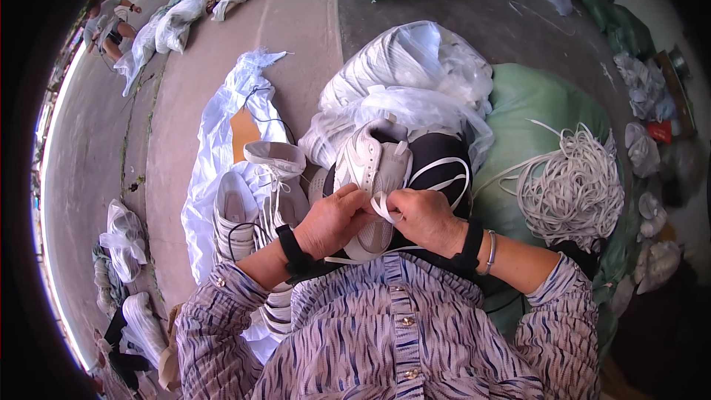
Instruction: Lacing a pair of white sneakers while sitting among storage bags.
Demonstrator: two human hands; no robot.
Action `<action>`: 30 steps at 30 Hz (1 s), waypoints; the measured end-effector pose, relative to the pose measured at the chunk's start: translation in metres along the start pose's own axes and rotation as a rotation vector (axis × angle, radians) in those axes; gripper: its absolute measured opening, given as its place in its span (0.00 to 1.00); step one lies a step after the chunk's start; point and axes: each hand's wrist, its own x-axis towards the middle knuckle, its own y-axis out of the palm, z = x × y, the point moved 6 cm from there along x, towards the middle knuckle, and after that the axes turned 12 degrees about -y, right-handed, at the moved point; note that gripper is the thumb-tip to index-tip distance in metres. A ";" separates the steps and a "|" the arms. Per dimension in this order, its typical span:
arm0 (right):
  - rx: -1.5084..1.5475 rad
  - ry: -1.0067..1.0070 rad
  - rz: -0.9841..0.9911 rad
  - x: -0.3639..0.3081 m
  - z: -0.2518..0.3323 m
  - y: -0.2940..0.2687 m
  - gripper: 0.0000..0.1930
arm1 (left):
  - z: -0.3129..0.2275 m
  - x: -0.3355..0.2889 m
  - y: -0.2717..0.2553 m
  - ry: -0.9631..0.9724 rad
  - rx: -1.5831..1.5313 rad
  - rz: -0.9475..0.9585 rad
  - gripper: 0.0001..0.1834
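Note:
A pale white-and-grey sneaker (364,159) lies across my lap, with its heel opening away from me and its toe toward me. Over its front, a flat white shoelace (381,209) forms a small loop between my hands. My right hand (429,221) is closed, pinching the lace between thumb and finger. On the other side, my left hand (335,221) is also closed, with its fingertips at the lace near the shoe's eyelets; its grip is partly hidden. Loose lace curves over my black-clad right knee, and another length trails below the toe.
Several pale sneakers (235,204) stand at left beside a white plastic sheet (215,155). Stuffed clear bags (415,59) lie ahead. A tangled heap of white laces (570,185) rests on a green sack (526,96) at right. Another person (111,30) sits far left.

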 end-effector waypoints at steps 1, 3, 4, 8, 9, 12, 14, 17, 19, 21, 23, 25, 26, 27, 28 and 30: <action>0.017 -0.012 -0.010 -0.002 0.001 0.002 0.04 | 0.000 -0.001 0.000 0.001 -0.020 0.028 0.07; 0.060 -0.030 -0.059 -0.002 -0.001 0.001 0.03 | 0.000 -0.002 0.002 0.002 -0.028 0.050 0.07; 0.061 -0.032 -0.058 -0.001 -0.002 0.000 0.03 | -0.002 -0.001 0.001 0.000 -0.029 0.048 0.07; 0.122 0.039 0.012 0.002 -0.009 0.002 0.03 | -0.004 -0.001 0.003 -0.012 0.043 0.017 0.07; 0.110 0.035 0.012 0.004 -0.006 0.000 0.03 | -0.001 -0.001 0.002 -0.035 0.001 -0.043 0.07; 0.057 0.009 0.067 0.003 -0.007 0.002 0.04 | 0.009 -0.006 0.006 -0.068 -0.246 -0.079 0.07; 0.022 -0.015 0.123 0.002 -0.008 0.000 0.06 | 0.022 -0.004 0.006 -0.207 -0.389 -0.040 0.07; 0.013 0.044 0.289 0.003 -0.017 -0.009 0.06 | 0.027 -0.006 0.006 -0.290 -0.538 -0.030 0.05; 0.465 0.356 0.311 -0.001 -0.029 -0.010 0.07 | 0.025 -0.007 0.006 -0.224 -0.550 -0.060 0.04; 0.639 0.436 0.268 -0.006 -0.027 -0.001 0.08 | 0.026 -0.009 0.005 -0.125 -0.470 -0.148 0.03; 0.191 0.134 0.153 0.001 -0.009 -0.006 0.08 | 0.026 -0.010 0.005 -0.102 -0.434 -0.171 0.05; 0.026 -0.042 0.057 0.002 0.005 -0.005 0.07 | 0.020 -0.010 0.000 -0.079 -0.396 -0.190 0.07; -0.001 -0.081 0.021 0.004 0.006 -0.004 0.06 | 0.010 -0.010 -0.004 -0.028 -0.202 -0.196 0.09; -0.001 -0.080 0.019 0.003 0.005 -0.006 0.06 | 0.001 -0.011 -0.006 0.024 -0.007 -0.201 0.10; -0.042 -0.080 0.077 0.002 0.004 -0.008 0.06 | -0.001 -0.010 -0.008 0.025 -0.006 -0.200 0.10; -0.084 -0.087 0.135 -0.002 0.000 -0.013 0.05 | -0.009 -0.010 -0.005 0.107 0.218 -0.169 0.13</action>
